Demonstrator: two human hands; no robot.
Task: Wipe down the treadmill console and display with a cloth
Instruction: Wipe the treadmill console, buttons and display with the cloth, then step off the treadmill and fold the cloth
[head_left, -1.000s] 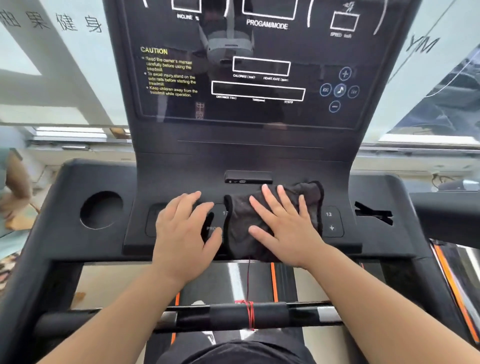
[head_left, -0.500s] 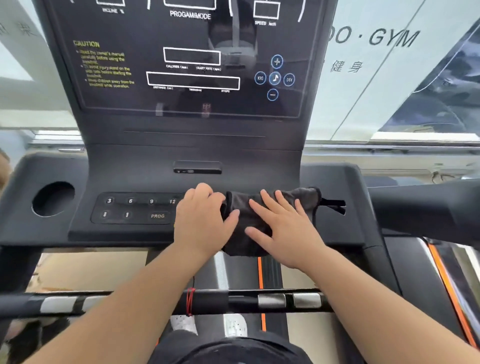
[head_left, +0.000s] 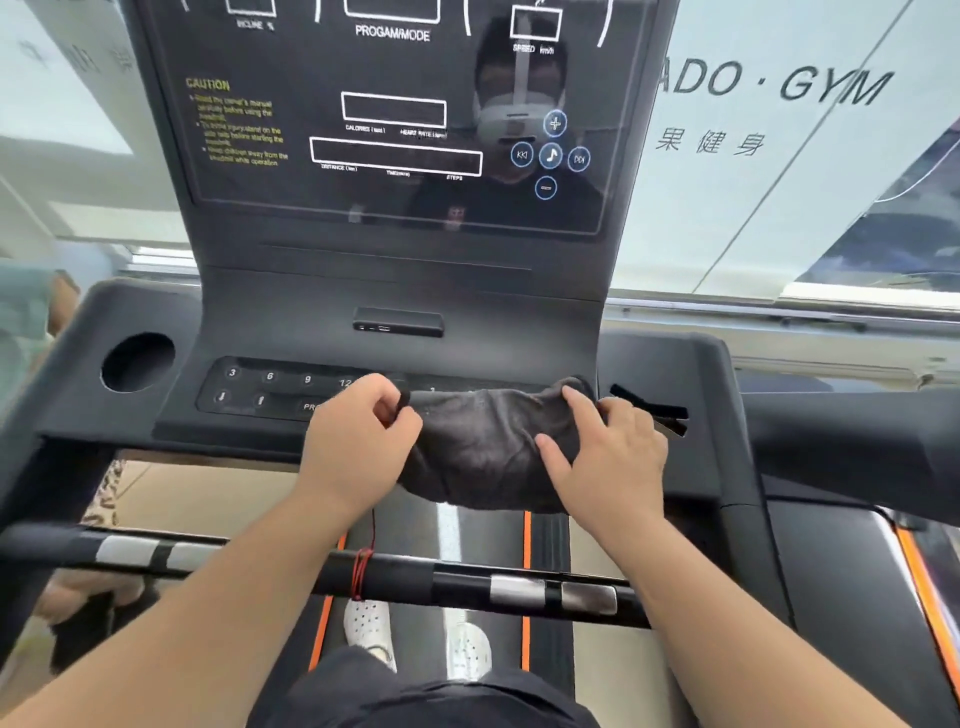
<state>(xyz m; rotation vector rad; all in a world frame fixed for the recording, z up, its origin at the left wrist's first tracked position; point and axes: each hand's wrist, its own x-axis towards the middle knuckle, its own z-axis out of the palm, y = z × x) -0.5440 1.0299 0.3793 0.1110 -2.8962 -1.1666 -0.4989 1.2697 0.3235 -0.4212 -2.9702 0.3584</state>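
A dark grey cloth (head_left: 480, 447) lies bunched over the right half of the treadmill console's button strip (head_left: 270, 387) and hangs over its front edge. My left hand (head_left: 358, 441) pinches the cloth's left end between thumb and fingers. My right hand (head_left: 608, 457) grips its right end, fingers curled over the top corner. Above stands the black glossy display (head_left: 395, 119) with white boxes, yellow caution text and blue round icons. The cloth hides the buttons on the right.
A round cup hole (head_left: 137, 362) sits at the console's left, a slot (head_left: 649, 410) at its right. A small port block (head_left: 398, 323) is under the display. The black handlebar (head_left: 363, 569) with a red cord crosses below my arms. Another treadmill's arm (head_left: 857, 426) juts at right.
Both hands went from lying flat on the cloth to gripping its ends. The cloth is now stretched between them, further right on the console. The view has shifted rightward.
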